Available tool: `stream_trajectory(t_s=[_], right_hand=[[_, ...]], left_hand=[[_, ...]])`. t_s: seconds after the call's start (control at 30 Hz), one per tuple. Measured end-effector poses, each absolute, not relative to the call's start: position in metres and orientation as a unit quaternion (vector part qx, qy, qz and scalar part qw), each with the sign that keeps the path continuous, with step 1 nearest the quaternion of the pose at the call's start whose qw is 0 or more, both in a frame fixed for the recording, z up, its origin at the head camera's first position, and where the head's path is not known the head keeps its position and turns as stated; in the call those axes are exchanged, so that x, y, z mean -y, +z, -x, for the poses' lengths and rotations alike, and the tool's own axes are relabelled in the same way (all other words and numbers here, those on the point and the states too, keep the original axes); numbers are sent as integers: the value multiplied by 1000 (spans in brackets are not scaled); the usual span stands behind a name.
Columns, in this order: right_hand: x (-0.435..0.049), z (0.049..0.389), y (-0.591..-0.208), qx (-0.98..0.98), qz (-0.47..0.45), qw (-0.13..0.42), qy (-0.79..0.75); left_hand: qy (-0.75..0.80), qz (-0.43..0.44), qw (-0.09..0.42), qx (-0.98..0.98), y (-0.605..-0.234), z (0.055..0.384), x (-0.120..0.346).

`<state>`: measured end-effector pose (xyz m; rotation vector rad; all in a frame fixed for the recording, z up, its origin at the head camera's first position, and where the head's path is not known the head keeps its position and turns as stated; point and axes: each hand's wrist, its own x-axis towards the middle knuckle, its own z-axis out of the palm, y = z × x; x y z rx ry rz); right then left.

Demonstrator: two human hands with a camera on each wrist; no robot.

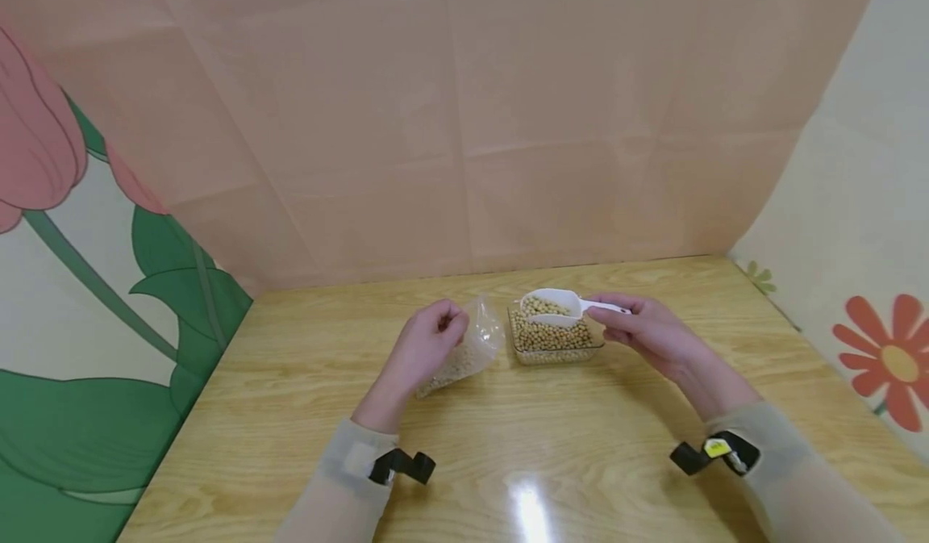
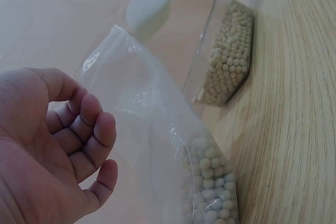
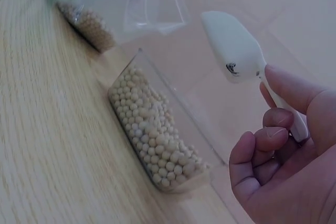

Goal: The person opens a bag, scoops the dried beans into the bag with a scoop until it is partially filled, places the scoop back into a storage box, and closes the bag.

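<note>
My right hand (image 1: 644, 329) grips the handle of a white scoop (image 1: 573, 302), which is filled with pale round beans (image 1: 546, 307). The scoop is held above a clear rectangular container (image 1: 555, 357) of the same kind of beans; from the right wrist view, a small dark mark shows on the scoop's underside (image 3: 231, 51). To the left, my left hand (image 1: 430, 340) pinches the upper edge of a clear plastic bag (image 2: 152, 93), its fingers curled. Beans (image 2: 210, 182) lie in the bottom of the bag, which stands on the table beside the container.
The wood-grain table (image 1: 464, 446) carries the bag and container near its far side. Behind it hangs a pink sheet (image 1: 464, 164). Flower-patterned panels stand at the left (image 1: 72, 301) and right (image 1: 856, 252). Each wrist wears a black strap.
</note>
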<state>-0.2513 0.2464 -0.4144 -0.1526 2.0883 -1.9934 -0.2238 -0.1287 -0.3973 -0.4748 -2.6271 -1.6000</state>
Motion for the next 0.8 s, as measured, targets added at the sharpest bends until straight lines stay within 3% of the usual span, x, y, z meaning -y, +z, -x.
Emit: stream_trajectory(t_s=[0.8], right_hand=[[-191, 250, -396, -785, 103, 111, -600]], left_hand=[[-511, 146, 20, 847, -395, 223, 129]])
